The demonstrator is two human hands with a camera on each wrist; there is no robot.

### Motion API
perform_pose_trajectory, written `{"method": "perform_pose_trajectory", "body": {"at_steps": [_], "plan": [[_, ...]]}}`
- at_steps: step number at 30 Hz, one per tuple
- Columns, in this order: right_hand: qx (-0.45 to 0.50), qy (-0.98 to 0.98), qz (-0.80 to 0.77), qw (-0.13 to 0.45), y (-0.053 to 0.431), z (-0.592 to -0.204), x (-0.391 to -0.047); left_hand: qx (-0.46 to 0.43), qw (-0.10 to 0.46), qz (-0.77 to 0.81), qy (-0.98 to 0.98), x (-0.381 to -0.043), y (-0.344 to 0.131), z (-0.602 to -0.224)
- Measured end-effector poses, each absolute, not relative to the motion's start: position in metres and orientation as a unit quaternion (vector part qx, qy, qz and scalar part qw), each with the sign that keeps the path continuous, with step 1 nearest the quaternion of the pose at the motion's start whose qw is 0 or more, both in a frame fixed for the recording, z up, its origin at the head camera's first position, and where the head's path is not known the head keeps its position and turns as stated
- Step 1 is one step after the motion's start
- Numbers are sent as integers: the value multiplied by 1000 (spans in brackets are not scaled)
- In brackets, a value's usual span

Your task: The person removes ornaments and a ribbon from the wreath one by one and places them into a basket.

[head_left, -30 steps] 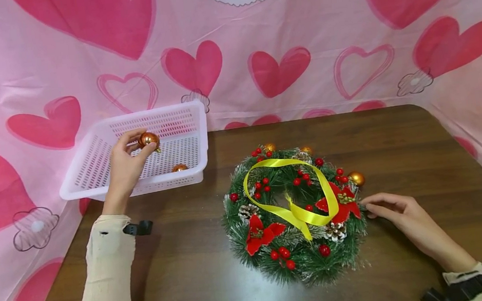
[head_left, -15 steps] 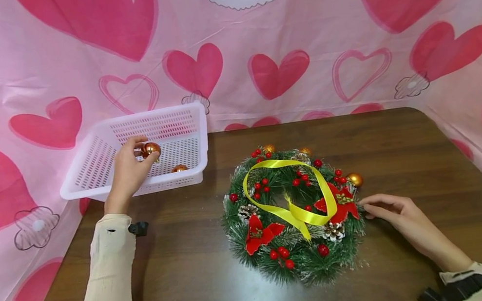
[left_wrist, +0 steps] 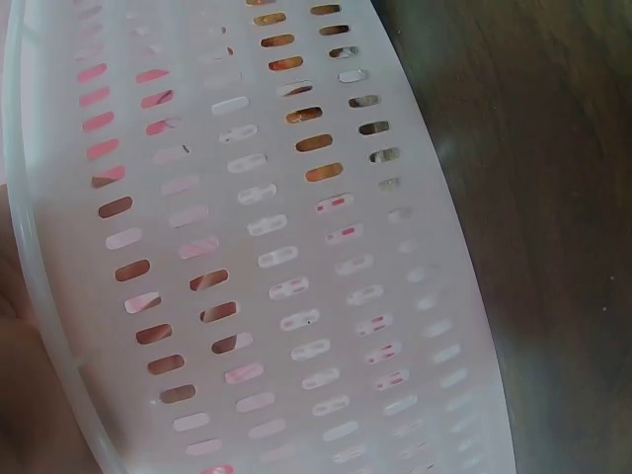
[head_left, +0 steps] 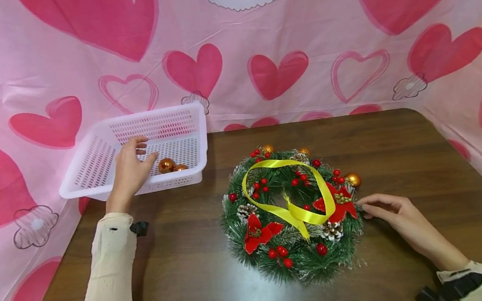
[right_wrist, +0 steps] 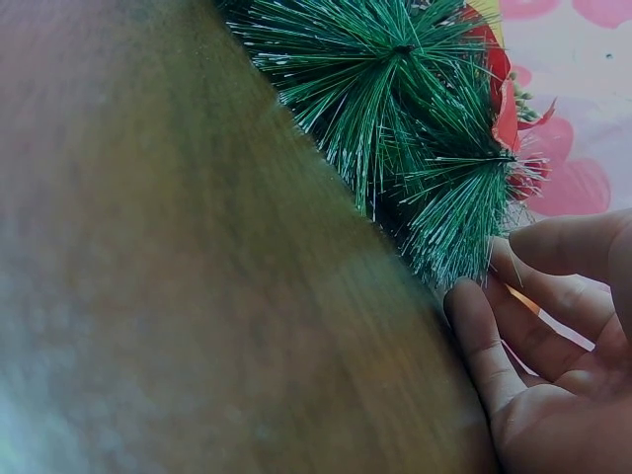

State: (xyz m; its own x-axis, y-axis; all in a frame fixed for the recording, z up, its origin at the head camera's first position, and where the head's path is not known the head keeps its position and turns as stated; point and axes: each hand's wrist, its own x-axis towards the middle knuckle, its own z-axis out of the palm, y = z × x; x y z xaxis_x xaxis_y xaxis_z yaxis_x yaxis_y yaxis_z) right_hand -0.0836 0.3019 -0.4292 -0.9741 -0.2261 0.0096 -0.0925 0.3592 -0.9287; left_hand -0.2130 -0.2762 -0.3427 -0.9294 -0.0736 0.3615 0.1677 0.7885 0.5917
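My left hand (head_left: 130,169) hangs inside the white plastic basket (head_left: 66,192) with thumb and fingers spread, holding nothing. Just right of its thumb, two shiny copper Christmas baubles (head_left: 166,165) lie together on the basket floor. In the left wrist view, the slotted basket wall (left_wrist: 227,257) hides most of that hand. My right hand (head_left: 404,219) is at the right edge of a green Christmas wreath (head_left: 252,262), its thumb and fingers pinching a needle tip there. The right wrist view shows the thumb (right_wrist: 474,316) against the green needles (right_wrist: 449,232).
A looped yellow ribbon (head_left: 328,195) lies on top of the wreath, among red poinsettias (head_left: 256,232), berries and pinecones. A gold bauble (head_left: 353,179) sits at the wreath's upper right. Everything stands on a dark wooden table (head_left: 201,272) before a pink heart-print cloth (head_left: 228,24).
My left hand has lowered into the basket and let go of the copper bauble, which now rests beside the other one. The right hand has stayed at the wreath's edge.
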Motion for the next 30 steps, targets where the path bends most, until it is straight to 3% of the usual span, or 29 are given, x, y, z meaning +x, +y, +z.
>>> {"method": "perform_pose_trajectory", "body": {"at_steps": [15, 30], "plan": [[-95, 824, -555, 62, 301, -427, -84, -35, 209, -341, -916, -213, -273, -344], [-87, 824, -555, 65, 301, -426, -84, -89, 212, -415, -880, -207, -236, -327]]}}
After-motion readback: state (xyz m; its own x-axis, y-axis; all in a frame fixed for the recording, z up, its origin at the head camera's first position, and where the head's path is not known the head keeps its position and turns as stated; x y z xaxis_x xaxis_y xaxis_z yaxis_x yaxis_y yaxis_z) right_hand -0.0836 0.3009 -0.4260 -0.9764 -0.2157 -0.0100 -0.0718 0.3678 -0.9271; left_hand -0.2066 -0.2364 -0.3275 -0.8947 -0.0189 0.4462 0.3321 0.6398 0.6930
